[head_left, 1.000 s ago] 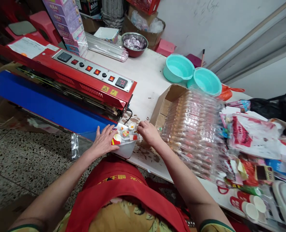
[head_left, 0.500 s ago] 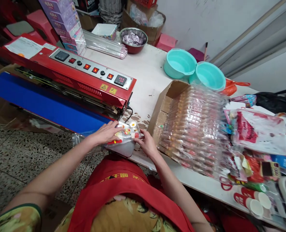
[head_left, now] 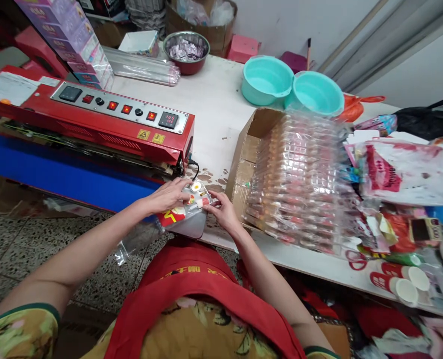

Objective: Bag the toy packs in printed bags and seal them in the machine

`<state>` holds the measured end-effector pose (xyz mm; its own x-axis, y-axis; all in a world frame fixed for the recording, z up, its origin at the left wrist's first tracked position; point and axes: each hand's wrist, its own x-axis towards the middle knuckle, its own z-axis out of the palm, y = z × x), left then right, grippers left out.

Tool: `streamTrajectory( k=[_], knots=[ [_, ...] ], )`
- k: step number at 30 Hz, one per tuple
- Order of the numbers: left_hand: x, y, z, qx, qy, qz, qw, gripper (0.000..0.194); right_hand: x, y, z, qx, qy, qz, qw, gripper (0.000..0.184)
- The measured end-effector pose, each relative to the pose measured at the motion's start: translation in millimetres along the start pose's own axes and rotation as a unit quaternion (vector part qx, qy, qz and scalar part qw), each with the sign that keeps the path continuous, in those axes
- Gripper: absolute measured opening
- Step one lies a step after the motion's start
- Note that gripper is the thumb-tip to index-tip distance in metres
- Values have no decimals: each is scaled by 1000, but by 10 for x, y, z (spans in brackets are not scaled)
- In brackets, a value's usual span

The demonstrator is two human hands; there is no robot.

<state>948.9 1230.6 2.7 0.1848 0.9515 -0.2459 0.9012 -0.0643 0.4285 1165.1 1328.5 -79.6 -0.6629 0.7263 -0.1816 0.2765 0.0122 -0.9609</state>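
Observation:
My left hand [head_left: 169,196] lies over the top of a clear plastic package [head_left: 199,200], its fingers bent onto it. Small colourful pieces show through the film, among them a round white one with a yellow centre. Thumb and fingers of my right hand [head_left: 224,213] pinch the package's right edge. A red and yellow printed card [head_left: 171,217] shows below my left hand, and a loose clear bag end [head_left: 131,244] hangs off to the left. Under the package is a pale translucent container [head_left: 191,226] at the table's front edge.
Left of the hands stands a red sealing machine [head_left: 120,117] with a blue conveyor belt [head_left: 64,169]. To the right, a cardboard box [head_left: 240,164] holds several rows of clear packs [head_left: 296,179]. Two turquoise basins [head_left: 268,80] stand behind; scissors [head_left: 356,259] and paper cups [head_left: 396,284] lie far right.
The view has shifted a little. My left hand has slid on the package, so more of the red and yellow card shows. The loose bag end hangs lower. My right hand keeps its pinch.

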Motion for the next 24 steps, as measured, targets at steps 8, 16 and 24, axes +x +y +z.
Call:
streamTrajectory(
  k=[8, 16, 24],
  knots=[
    [24, 177, -12, 45, 74, 18, 996, 16, -34, -120, -20, 0, -35, -28, 999, 50],
    [319, 356, 41, -51, 168, -20, 984, 13, 11, -240, 27, 40, -67, -28, 997, 26],
    [185, 172, 273, -597, 246, -340, 684, 45, 95, -450, 15, 191, -54, 96, 975, 27]
  ],
)
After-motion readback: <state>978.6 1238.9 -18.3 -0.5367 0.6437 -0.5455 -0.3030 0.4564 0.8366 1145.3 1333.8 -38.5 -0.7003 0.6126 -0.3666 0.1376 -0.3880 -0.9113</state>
